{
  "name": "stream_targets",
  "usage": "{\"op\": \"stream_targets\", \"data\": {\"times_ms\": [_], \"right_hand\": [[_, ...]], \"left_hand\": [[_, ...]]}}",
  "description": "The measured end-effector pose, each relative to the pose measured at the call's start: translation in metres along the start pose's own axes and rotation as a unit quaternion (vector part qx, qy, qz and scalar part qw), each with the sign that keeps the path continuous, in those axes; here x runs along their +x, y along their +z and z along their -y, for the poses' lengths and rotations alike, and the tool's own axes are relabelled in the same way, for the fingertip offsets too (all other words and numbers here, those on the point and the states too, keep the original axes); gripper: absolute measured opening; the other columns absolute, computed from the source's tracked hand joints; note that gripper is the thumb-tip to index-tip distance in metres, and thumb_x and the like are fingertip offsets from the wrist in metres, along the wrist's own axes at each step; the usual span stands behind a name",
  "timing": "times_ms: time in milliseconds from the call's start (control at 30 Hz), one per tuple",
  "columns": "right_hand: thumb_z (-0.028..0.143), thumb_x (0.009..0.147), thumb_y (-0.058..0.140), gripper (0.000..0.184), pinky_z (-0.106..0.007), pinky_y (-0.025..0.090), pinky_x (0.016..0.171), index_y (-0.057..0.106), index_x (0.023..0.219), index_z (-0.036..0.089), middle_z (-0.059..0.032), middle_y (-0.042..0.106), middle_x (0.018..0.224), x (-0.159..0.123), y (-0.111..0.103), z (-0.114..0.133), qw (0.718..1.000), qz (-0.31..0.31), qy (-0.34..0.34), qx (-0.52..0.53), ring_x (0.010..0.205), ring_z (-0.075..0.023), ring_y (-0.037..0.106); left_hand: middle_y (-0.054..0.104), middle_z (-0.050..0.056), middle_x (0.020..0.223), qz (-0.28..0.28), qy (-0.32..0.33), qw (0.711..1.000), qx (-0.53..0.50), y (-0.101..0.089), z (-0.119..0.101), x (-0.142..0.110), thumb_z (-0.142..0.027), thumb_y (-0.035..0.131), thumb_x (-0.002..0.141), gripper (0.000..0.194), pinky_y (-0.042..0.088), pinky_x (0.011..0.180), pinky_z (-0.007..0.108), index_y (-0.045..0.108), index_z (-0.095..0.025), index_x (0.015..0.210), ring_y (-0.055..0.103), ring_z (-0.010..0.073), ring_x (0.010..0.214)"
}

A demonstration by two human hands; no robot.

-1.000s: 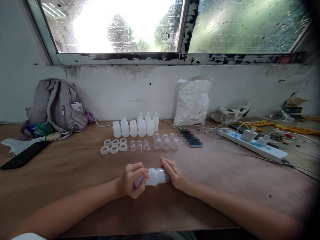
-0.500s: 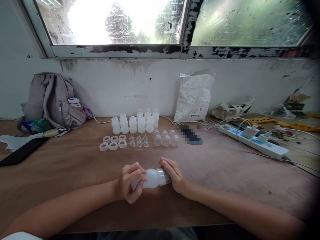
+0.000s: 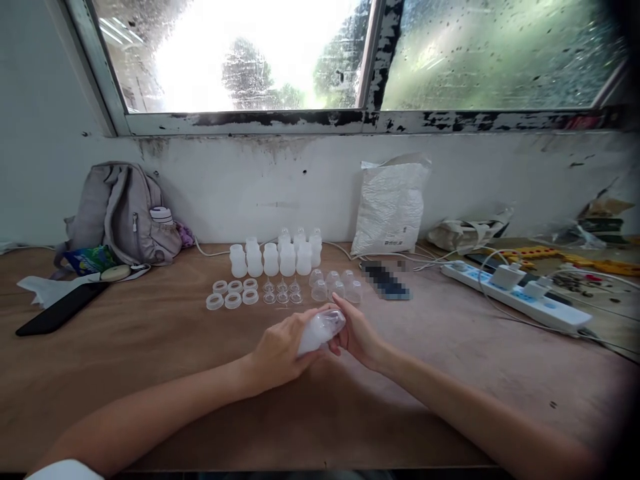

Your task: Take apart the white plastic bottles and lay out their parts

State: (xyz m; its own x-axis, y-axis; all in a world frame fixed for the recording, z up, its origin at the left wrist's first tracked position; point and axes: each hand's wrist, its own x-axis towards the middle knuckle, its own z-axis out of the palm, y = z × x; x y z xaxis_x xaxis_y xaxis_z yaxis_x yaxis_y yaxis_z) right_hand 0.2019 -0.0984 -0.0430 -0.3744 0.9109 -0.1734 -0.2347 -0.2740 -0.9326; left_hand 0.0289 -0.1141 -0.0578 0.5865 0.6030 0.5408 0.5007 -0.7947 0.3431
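A frosted white baby bottle (image 3: 313, 333) with a clear domed cap (image 3: 334, 321) is held tilted above the table, its cap end pointing up and to the right. My left hand (image 3: 283, 347) wraps around the bottle's body. Curled about the capped end, my right hand (image 3: 357, 337) touches it with fingers and thumb. Beyond the hands stand several bottle bodies (image 3: 271, 259), some at the back with clear tops. In front of them are several screw rings (image 3: 233, 301), clear nipples (image 3: 283, 293) and clear domed caps (image 3: 353, 291).
A phone (image 3: 385, 280), pixelated, lies right of the caps. Farther right is a power strip (image 3: 520, 300) with plugs and cables. A white plastic bag (image 3: 390, 207) leans on the wall. At left are a grey backpack (image 3: 120, 213) and a flat black object (image 3: 63, 309).
The bottle has been lifted and turned, its cap end now higher. My left hand has shifted right along it; my right hand's grip on the cap has loosened. The view has tilted up slightly.
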Motion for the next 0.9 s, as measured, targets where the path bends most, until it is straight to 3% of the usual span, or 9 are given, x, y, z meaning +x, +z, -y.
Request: {"op": "stream_targets", "data": {"times_ms": [100,233,367,533,767,900], "right_hand": [[0.043,0.080,0.043,0.032,-0.024,0.042,0.043,0.054,0.074,0.014,-0.0001,0.053,0.057,-0.004,0.005,0.005,0.997,0.046,-0.056,0.037,0.045,-0.0115,0.052],[0.035,0.079,0.049,0.023,-0.027,0.047,0.058,0.058,0.084,0.014,-0.0029,0.057,0.068,-0.006,0.007,0.007,0.993,0.069,-0.088,0.037,0.058,-0.0129,0.056],[0.032,0.077,0.053,0.026,-0.028,0.048,0.058,0.056,0.098,0.019,-0.0047,0.058,0.085,0.001,0.000,0.004,0.995,0.042,-0.091,-0.007,0.067,-0.0142,0.058],[0.027,0.072,0.059,0.026,-0.026,0.049,0.053,0.055,0.096,0.018,-0.0048,0.055,0.087,0.018,-0.016,-0.012,0.997,0.009,-0.055,-0.055,0.066,-0.0133,0.057],[0.026,0.071,0.059,0.029,-0.023,0.049,0.048,0.053,0.098,0.018,-0.0041,0.054,0.088,0.023,-0.020,-0.020,0.994,0.022,-0.065,-0.082,0.065,-0.0123,0.056],[0.018,0.062,0.064,0.038,-0.021,0.048,0.049,0.052,0.098,0.018,-0.0025,0.054,0.091,0.022,-0.016,-0.024,0.981,0.063,-0.105,-0.149,0.065,-0.0104,0.054]], "left_hand": [[0.050,0.008,0.115,-0.019,-0.015,1.000,-0.012,-0.007,-0.001,0.007,-0.035,0.049,0.078,0.049,0.038,0.091,0.039,0.031,-0.022,0.123,0.047,0.0221,0.105],[0.053,0.007,0.103,-0.037,-0.084,0.991,-0.102,-0.019,0.007,0.015,-0.035,0.054,0.075,0.038,0.041,0.085,0.036,0.045,-0.020,0.109,0.050,0.0215,0.097],[0.055,0.005,0.094,-0.052,-0.179,0.944,-0.273,-0.025,0.024,0.020,-0.038,0.057,0.073,0.037,0.046,0.074,0.029,0.044,-0.019,0.102,0.055,0.0175,0.087],[0.053,0.004,0.098,-0.043,-0.212,0.909,-0.356,-0.022,0.044,0.022,-0.033,0.066,0.066,0.047,0.047,0.075,0.028,0.042,-0.019,0.104,0.055,0.0166,0.088],[0.056,0.004,0.097,-0.019,-0.177,0.944,-0.279,-0.022,0.040,0.028,-0.035,0.068,0.063,0.056,0.048,0.074,0.030,0.040,-0.021,0.110,0.057,0.0179,0.086],[0.057,0.003,0.092,-0.030,-0.160,0.963,-0.213,-0.017,0.029,0.027,-0.037,0.067,0.063,0.074,0.048,0.073,0.032,0.027,-0.026,0.125,0.058,0.0164,0.077]]}}
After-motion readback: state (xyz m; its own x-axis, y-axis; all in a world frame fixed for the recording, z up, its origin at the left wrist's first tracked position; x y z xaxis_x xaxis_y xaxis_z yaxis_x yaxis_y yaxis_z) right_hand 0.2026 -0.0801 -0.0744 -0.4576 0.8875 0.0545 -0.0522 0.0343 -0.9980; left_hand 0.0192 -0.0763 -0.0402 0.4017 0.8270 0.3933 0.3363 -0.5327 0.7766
